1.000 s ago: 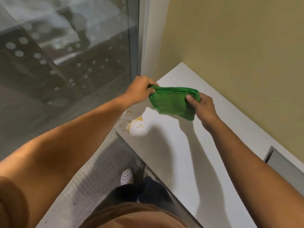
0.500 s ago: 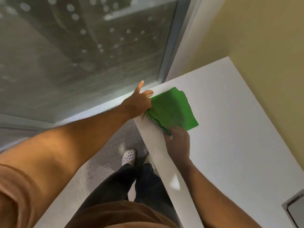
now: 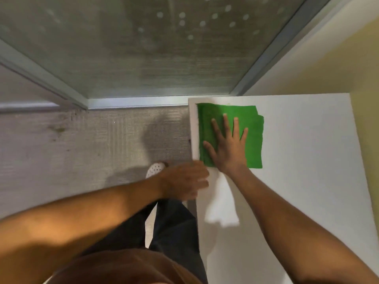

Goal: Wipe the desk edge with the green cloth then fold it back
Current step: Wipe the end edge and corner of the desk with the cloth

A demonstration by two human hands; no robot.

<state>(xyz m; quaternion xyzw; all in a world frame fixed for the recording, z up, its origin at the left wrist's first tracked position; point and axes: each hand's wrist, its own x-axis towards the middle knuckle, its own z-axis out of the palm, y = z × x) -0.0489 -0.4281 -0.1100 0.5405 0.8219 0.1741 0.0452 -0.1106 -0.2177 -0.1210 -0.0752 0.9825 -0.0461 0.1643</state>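
Head view. Green cloth (image 3: 242, 128): folded flat, lying on white worktop (image 3: 297, 160) at far left corner, just beside the left edge. Right hand (image 3: 229, 146): palm down on cloth, fingers spread wide, pressing rather than gripping. Left hand (image 3: 184, 181): blurred, at worktop edge just short of cloth; grip cannot be told. Step judged: wiping stroke along the edge. Next move likely calls for steady downward pressure while sliding cloth along the edge toward the body.

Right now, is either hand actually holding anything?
No grip: the right hand presses flat on the green cloth, near its middle; the blurred left hand holds nothing.
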